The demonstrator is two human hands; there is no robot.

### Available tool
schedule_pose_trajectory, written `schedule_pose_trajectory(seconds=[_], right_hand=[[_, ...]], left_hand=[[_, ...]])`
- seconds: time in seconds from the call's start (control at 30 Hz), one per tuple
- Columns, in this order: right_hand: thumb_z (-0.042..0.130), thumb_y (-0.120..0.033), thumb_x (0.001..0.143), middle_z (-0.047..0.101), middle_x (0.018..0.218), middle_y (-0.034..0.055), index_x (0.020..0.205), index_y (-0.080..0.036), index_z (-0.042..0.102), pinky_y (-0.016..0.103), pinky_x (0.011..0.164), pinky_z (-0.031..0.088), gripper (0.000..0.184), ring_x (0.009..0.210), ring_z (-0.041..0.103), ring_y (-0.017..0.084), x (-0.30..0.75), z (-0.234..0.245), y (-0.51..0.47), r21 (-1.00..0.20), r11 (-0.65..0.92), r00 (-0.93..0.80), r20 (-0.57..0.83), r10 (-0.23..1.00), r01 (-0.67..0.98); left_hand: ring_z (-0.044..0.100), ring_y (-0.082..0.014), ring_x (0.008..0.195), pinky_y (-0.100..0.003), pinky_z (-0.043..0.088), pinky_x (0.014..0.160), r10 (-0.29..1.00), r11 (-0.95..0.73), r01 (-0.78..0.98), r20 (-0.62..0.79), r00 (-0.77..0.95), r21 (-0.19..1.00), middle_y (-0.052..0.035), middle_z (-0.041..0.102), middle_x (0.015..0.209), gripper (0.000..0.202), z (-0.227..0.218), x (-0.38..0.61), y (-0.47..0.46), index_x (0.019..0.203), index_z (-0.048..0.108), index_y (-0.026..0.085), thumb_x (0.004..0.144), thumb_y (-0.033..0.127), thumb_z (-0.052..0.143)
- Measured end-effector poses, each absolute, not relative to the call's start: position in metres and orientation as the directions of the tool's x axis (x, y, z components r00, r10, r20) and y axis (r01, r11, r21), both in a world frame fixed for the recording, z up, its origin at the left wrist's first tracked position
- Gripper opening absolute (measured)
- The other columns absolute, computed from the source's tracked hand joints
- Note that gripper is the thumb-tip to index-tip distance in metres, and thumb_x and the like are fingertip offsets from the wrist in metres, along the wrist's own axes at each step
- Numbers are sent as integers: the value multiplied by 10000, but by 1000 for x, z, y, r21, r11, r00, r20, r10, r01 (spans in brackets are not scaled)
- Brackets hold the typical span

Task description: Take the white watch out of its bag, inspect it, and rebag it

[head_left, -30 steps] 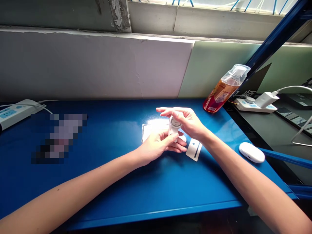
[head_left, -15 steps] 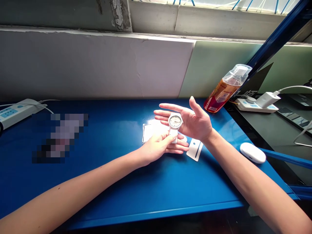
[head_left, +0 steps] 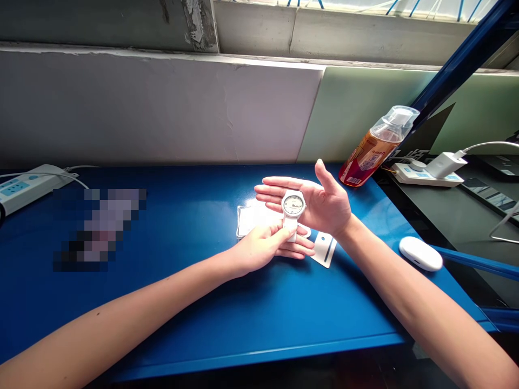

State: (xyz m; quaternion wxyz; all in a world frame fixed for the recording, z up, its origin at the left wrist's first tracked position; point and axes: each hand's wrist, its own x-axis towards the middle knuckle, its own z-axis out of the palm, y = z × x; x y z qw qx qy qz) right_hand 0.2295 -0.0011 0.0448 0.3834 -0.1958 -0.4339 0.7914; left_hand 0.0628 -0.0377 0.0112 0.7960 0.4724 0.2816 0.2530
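A white wristwatch (head_left: 293,205) with a round pale dial stands upright above the blue table (head_left: 194,302). My left hand (head_left: 267,247) pinches its lower strap between thumb and fingers. My right hand (head_left: 320,202) is open behind the watch, palm turned up toward me, fingers stretched out to the left and thumb raised, and the watch case rests against the palm. A clear plastic sleeve (head_left: 253,219) lies flat on the table just behind my left hand. A white card (head_left: 324,249) with a dark stripe lies beside my right wrist.
An amber bottle with a clear cap (head_left: 375,148) leans at the table's back right. A white oval case (head_left: 420,253) sits near the right edge. White power strips lie at far left (head_left: 24,186) and on the dark side surface (head_left: 425,173). A blurred patch (head_left: 99,227) covers something at left.
My right hand, which was curled over the watch a second ago, has turned palm up and opened. The watch face now shows. My left hand keeps its hold on the strap.
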Motion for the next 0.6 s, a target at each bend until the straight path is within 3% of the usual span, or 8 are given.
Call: schedule_pose_trajectory(seconds=[0.4, 0.5, 0.6], right_hand=[[310, -708, 928, 674, 1326, 129, 1210, -147, 678, 442, 1159, 359, 727, 1326, 553, 275, 231, 44, 0, -834, -327, -639, 40, 768, -446], [350, -698, 923, 684, 1311, 120, 1186, -163, 695, 454, 1141, 385, 688, 1307, 566, 284, 231, 43, 2, -848, -288, -598, 42, 800, -445], [482, -593, 921, 692, 1291, 75, 1109, -209, 728, 421, 1103, 426, 493, 1263, 587, 260, 230, 39, 7, -877, -98, -408, 117, 905, -470]], left_hand=[[750, -266, 892, -413, 577, 868, 704, 393, -134, -204, 680, 910, -159, 761, 934, 500, 12, 63, -39, 1065, 663, 107, 878, 571, 669], [744, -239, 772, -378, 590, 776, 778, 251, -112, -132, 614, 962, -112, 741, 845, 491, 18, 62, -40, 998, 658, 116, 867, 589, 664], [698, -185, 681, -320, 567, 727, 876, 22, -43, 1, 483, 999, -58, 705, 770, 352, 27, 58, -37, 920, 657, 136, 916, 488, 631]])
